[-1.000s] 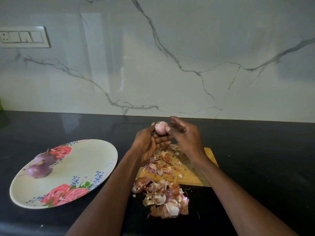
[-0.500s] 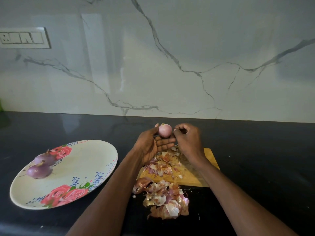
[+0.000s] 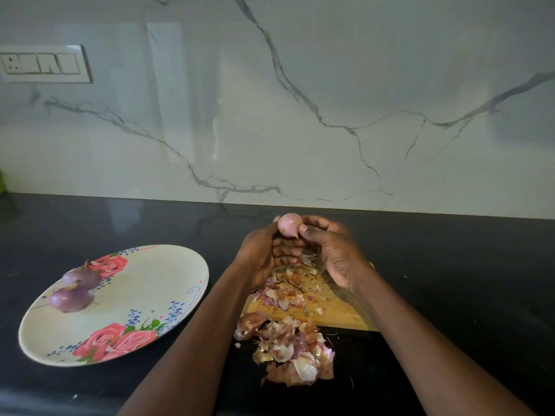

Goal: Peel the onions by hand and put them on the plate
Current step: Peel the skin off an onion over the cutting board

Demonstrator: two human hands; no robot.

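The scene is dim and soft, with a cool cast. A broad vertical sheen runs down the marble backsplash (image 3: pixel 300 100) and repeats as a pale reflection on the dark countertop (image 3: pixel 90 223) — the source seems to lie behind the camera. Shadows are weak and diffuse. Wide-angle distortion bows the switch panel (image 3: pixel 45 64) and counter edge. Fine detail is smeared — the onion skins (image 3: pixel 288 352) look slightly mushy.
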